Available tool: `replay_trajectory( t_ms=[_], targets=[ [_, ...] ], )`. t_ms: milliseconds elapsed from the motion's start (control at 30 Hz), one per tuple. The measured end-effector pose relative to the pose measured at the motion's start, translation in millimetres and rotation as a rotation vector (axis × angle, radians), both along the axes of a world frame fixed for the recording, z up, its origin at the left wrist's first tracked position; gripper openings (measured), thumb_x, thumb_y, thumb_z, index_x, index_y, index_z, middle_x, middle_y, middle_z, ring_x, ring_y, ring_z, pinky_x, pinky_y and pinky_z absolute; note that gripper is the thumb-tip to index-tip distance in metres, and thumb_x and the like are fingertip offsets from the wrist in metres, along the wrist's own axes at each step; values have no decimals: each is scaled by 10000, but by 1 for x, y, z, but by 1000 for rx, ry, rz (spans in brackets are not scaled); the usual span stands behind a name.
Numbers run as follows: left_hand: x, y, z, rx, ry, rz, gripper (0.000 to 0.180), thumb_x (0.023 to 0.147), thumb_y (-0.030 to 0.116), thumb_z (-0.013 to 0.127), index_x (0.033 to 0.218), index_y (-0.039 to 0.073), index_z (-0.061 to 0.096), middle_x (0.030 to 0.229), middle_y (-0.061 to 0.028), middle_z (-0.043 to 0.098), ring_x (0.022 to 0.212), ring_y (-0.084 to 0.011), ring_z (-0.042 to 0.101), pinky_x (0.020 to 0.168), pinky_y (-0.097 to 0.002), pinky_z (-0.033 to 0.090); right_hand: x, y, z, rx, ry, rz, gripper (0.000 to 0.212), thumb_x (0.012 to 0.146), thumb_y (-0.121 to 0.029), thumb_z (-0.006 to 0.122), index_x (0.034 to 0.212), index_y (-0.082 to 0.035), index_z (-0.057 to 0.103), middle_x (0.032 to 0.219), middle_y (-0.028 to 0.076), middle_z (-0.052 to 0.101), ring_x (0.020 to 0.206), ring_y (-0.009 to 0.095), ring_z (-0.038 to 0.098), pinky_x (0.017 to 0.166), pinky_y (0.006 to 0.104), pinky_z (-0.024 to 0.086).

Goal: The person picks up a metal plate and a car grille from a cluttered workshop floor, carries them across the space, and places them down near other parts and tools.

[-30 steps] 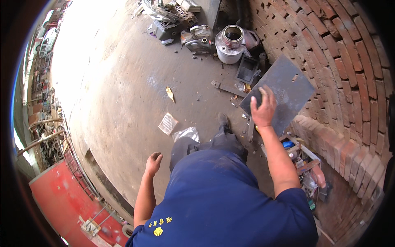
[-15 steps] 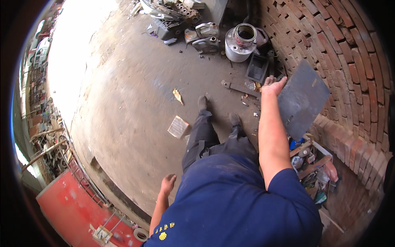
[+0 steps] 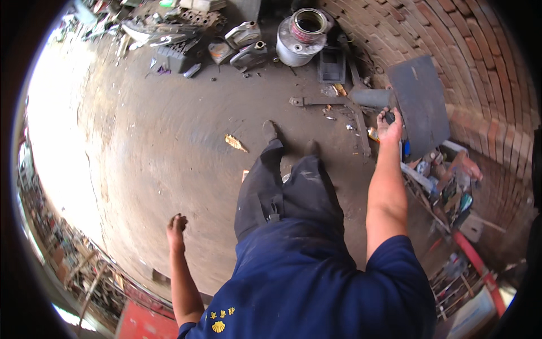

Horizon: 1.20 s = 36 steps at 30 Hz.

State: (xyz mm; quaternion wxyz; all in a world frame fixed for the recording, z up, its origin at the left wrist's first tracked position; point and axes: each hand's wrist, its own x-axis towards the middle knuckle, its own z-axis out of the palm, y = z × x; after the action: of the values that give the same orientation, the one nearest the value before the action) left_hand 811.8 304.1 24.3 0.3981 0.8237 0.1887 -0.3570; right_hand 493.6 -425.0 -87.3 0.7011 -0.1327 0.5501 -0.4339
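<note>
My right hand (image 3: 388, 127) is stretched forward, palm up, its fingers curled over a small black object (image 3: 389, 117); its kind I cannot make out. Just beyond it are a thick grey metal tube (image 3: 371, 98) and a dark flat metal plate (image 3: 419, 104), tilted up near the brick wall. Whether the hand touches the plate I cannot tell. From the tube's other end, flat metal bars (image 3: 319, 101) spread along the floor. On the left side, my left hand (image 3: 176, 227) hangs over the floor, loosely bent, with nothing visible in it.
A white metal drum (image 3: 296, 51) and a black bin (image 3: 331, 65) stand ahead, with plastic jugs (image 3: 248, 55) and metal engine parts (image 3: 203, 20) farther left. Beside my right forearm lies a heap of scrap (image 3: 451, 169). A brick wall (image 3: 485, 62) bounds the right.
My right hand has come back from beyond the plate's far edge, and its fingers have curled around the black object. My left arm has swung outward to the left. The view has shifted.
</note>
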Motion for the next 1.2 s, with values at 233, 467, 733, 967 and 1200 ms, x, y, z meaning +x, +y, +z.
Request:
replay_trajectory(
  t_ms=[233,467,733,967,1200],
  targets=[
    [52,5,0,92,58,-379,379,957,295,580,1171,-15,618,954,-95,701,839,-152,649,723,-272,484,-65,1,12,15,260,276,144,893,-206,650,938,-100,565,849,96,653,729,198,630,604,284,521],
    [19,83,6,109,54,-740,348,950,258,598,1105,-51,638,911,-134,707,841,-187,667,783,-316,523,-60,10,3,-79,272,241,142,896,-197,627,886,-74,556,792,108,635,650,182,605,558,269,520],
    [14,234,-5,269,377,-849,318,911,258,605,1034,-29,666,874,-102,698,794,-170,636,735,-324,506,-37,112,-6,-70,263,200,154,895,-222,601,869,-81,547,756,97,634,575,156,590,517,273,526],
    [145,223,-57,44,205,-1025,219,950,172,542,987,-14,651,837,-94,668,773,-167,616,721,-315,500,-7,218,5,-40,320,62,139,904,-219,598,862,-99,543,751,83,625,575,152,569,525,264,505],
    [305,189,-26,34,14,-741,351,954,305,572,1098,-10,627,919,-90,697,801,-141,633,682,-281,466,24,332,8,-2,368,28,149,897,-241,623,883,-111,552,763,74,632,576,138,561,538,265,502]
  ],
)
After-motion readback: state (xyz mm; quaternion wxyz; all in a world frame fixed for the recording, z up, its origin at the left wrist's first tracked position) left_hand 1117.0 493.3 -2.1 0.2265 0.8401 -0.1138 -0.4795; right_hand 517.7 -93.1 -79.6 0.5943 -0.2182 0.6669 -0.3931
